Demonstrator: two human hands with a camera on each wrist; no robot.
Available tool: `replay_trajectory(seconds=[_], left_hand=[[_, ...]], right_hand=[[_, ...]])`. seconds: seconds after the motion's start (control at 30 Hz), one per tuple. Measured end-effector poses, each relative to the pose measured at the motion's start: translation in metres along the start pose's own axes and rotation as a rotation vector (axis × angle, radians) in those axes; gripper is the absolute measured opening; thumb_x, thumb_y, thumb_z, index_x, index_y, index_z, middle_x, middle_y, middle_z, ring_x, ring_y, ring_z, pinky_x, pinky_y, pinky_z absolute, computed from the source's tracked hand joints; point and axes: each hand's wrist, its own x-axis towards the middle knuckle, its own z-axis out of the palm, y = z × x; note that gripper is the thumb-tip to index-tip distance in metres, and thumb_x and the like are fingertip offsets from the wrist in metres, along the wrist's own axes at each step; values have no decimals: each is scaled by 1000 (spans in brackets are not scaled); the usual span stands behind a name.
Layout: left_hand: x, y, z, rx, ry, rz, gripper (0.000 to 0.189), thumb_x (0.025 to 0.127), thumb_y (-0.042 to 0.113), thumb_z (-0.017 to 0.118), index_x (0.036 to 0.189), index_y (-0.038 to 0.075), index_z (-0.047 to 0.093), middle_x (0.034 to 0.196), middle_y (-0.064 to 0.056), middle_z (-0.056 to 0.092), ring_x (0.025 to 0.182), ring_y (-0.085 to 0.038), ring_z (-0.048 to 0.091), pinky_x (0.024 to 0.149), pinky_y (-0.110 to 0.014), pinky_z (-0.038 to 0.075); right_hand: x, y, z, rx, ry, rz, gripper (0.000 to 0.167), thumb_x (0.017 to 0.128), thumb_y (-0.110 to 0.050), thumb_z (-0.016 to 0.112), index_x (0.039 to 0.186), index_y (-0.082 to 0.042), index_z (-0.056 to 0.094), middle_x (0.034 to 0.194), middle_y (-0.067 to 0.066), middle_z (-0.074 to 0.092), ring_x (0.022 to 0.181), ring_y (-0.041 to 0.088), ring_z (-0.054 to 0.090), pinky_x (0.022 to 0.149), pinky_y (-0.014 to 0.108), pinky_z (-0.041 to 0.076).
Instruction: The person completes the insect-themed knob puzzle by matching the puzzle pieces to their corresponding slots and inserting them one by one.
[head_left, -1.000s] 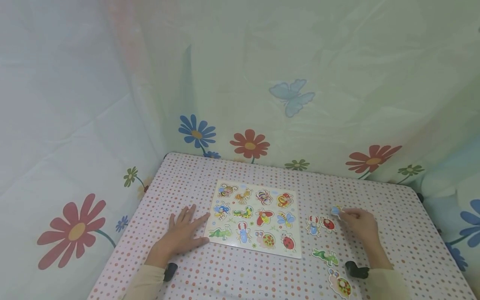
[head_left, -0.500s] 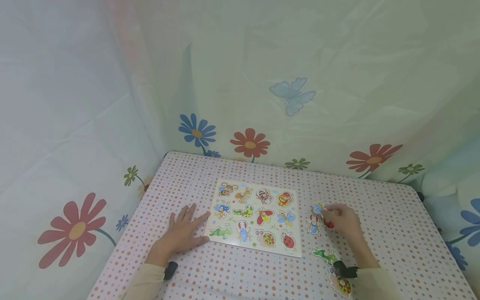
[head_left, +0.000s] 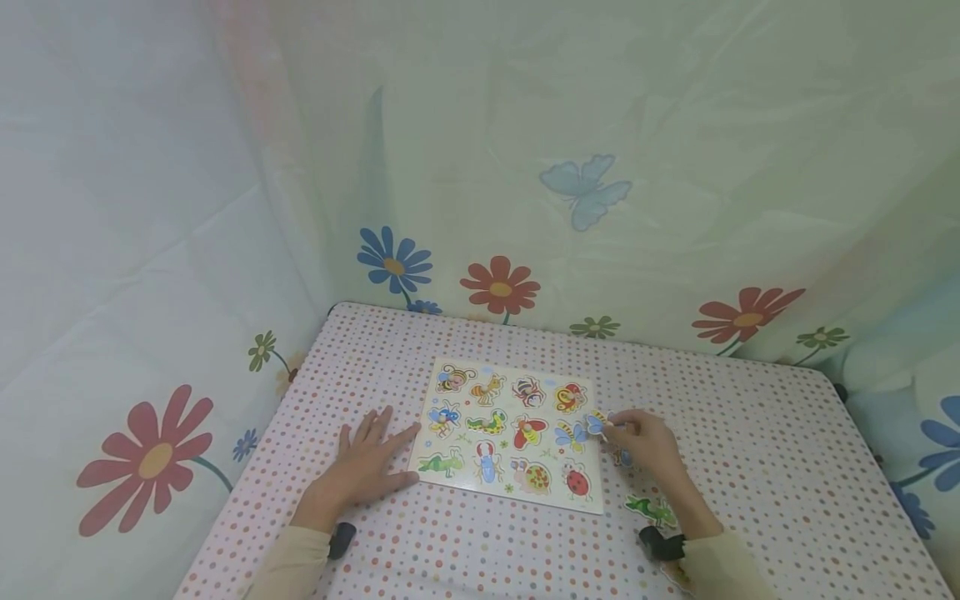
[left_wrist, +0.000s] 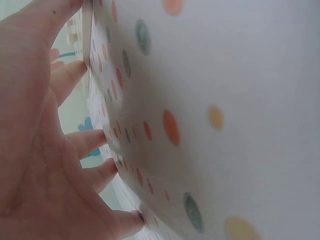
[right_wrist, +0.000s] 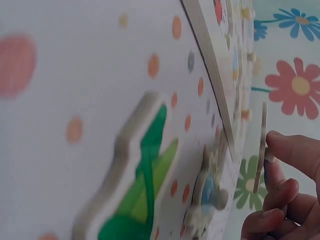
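A puzzle board with several insect pictures lies on the table. My left hand rests with spread fingers at its left edge, thumb and index finger touching the side. Above the board's right edge, my right hand pinches a blue-winged, yellow-striped insect puzzle piece. That piece appears edge-on in the right wrist view, held by its small knob between thumb and fingers. It overlaps a similar blue-winged insect picture on the board. The beetle piece is partly covered by my right hand.
A green grasshopper piece lies right of the board, close in the right wrist view. Below it, the snail piece is mostly hidden by the right wrist's black camera. A dotted cloth covers the table; a flowered curtain hangs behind.
My right hand has moved left with the blue-winged insect piece, from beyond the loose pieces to the board's right edge. The loose ladybug piece is now hidden. My left hand has stayed still.
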Motion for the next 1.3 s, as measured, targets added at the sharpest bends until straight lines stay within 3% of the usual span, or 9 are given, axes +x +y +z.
replay_trajectory(seconds=[0.13, 0.67, 0.93, 1.3], left_hand=[[0, 0, 0, 0, -1, -3, 76, 89, 59, 66, 155, 34, 38, 166, -16, 10, 150, -43, 5, 112, -73, 0], [1, -1, 1, 5, -3, -7, 76, 89, 60, 65, 155, 35, 37, 166, -15, 9, 150, -42, 3, 112, -72, -1], [1, -1, 3, 10, -1, -6, 76, 88, 61, 65, 155, 36, 38, 166, -14, 9, 150, -41, 3, 112, -72, -1], [0, -1, 2, 9, 6, -5, 76, 88, 61, 65, 155, 36, 37, 166, -14, 9, 150, -41, 4, 112, -72, -1]], right_hand=[[0, -7, 8, -11, -40, 17, 36, 92, -23, 71, 113, 5, 66, 67, 3, 47, 55, 15, 42, 45, 26, 35], [2, -16, 30, -6, -109, -17, 25, 90, -22, 73, 104, -2, 70, 70, 3, 49, 57, 16, 44, 45, 26, 37], [1, -23, 33, -44, -119, -15, 23, 89, -20, 74, 103, -2, 70, 69, 3, 49, 57, 16, 44, 46, 26, 36], [2, -20, 34, -98, -133, -86, 21, 88, -21, 74, 98, -3, 71, 67, 1, 48, 56, 15, 42, 48, 27, 34]])
